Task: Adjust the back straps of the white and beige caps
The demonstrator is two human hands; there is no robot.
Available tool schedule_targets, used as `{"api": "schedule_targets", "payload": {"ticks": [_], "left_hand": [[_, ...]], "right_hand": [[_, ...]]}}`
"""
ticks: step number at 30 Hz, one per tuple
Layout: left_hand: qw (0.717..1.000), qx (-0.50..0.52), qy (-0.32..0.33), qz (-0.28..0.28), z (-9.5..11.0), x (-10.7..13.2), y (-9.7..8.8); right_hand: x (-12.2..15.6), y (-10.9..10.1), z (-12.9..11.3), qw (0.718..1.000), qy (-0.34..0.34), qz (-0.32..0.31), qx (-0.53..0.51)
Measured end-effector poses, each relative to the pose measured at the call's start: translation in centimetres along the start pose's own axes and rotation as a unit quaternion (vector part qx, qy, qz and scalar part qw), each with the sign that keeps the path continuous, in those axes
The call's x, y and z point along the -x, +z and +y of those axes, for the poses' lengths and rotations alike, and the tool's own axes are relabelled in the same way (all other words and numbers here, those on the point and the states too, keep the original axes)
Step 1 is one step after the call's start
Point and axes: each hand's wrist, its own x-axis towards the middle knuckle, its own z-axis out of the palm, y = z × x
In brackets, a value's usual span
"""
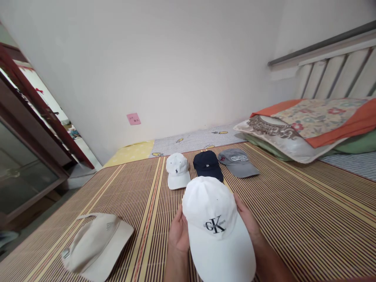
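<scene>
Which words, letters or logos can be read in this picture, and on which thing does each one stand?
"CK": on the front of the white cap held by left hand and right hand.
Small emblem on the second white cap: no letters.
Navy cap mark: too small.
Grey cap lettering: blurred.
Pink note writing: unreadable.

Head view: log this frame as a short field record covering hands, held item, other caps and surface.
left hand: left hand grips the left side of the white cap
right hand: right hand grips its right side
held item: white cap with dark CK logo, brim toward the camera
row behind: small white cap, navy cap, grey cap, side by side
lower left: beige cap, lying apart
surface: striped mat
far right: stacked pillows
</scene>
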Motion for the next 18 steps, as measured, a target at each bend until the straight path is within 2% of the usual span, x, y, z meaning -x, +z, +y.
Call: {"api": "schedule_targets", "payload": {"ticks": [4, 9, 14, 18], "left_hand": [[1.0, 0.001, -0.013, -0.012, -0.2, -0.2, 0.1], [1.0, -0.003, 0.012, 0.027, -0.1, 0.1, -0.9], [0.991, -0.012, 0.042, 0.129, 0.2, 0.4, -0.6], [0.975, -0.014, 0.033, 0.22, -0.4, -0.2, 1.0]], "right_hand": [[-0.2, -0.9, -0.2, 0.999, -0.021, 0.024, 0.01], [-0.1, -1.0, 0.1, 0.997, -0.042, 0.05, 0.052], [-0.3, -0.4, 0.6, 0.995, -0.008, 0.045, 0.093], [-0.5, -0.7, 0.0, 0.981, -0.084, 0.074, 0.161]]}}
